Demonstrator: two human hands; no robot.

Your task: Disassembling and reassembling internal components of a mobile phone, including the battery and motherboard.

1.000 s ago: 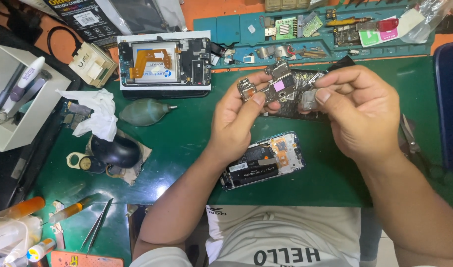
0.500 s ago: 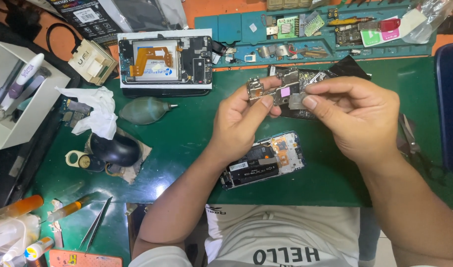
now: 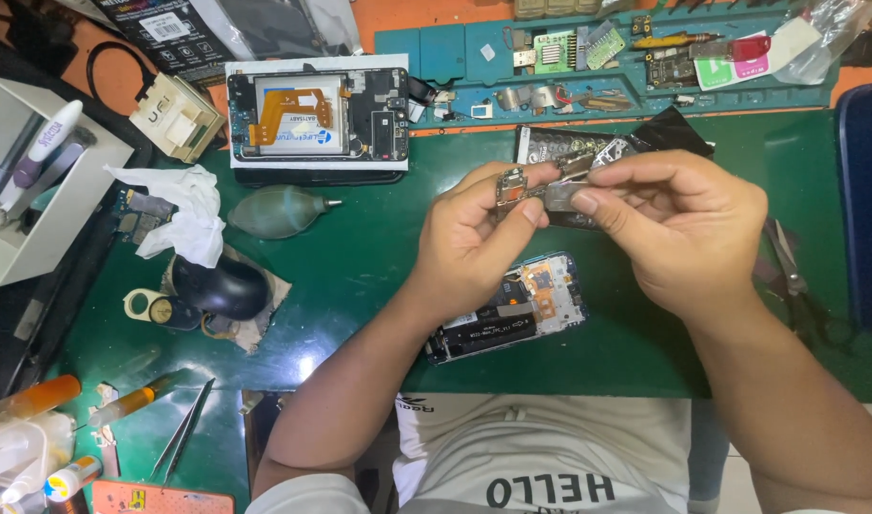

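A small metal circuit part (image 3: 540,187), silvery with a copper-coloured patch, is pinched between both hands above the middle of a green table (image 3: 379,257). The left hand (image 3: 469,243) closes thumb and forefinger on the part's left end; the right hand (image 3: 678,224) grips its right end with curled fingers, the two hands touching at the fingertips. Directly below the hands, at 6 o'clock, an opened phone body (image 3: 507,309) lies tilted on the table with its boards exposed, partly hidden by the left wrist. At 12 o'clock behind the hands sits a dark foil bag (image 3: 645,138). Farther out at 11 o'clock, a second opened phone (image 3: 317,114) with an orange flex cable rests on a white sheet. At 9 o'clock lie a green rubber air blower (image 3: 279,211), a crumpled white tissue (image 3: 184,214) and a black mouse (image 3: 222,286). At 7 o'clock a pair of tweezers (image 3: 184,438) lies near small glue tubes. A teal parts tray (image 3: 597,57) runs along the far edge at 1 o'clock, and scissors (image 3: 793,271) lie at 3 o'clock beside the right wrist. A white box (image 3: 36,205) of pens stands at the far left.
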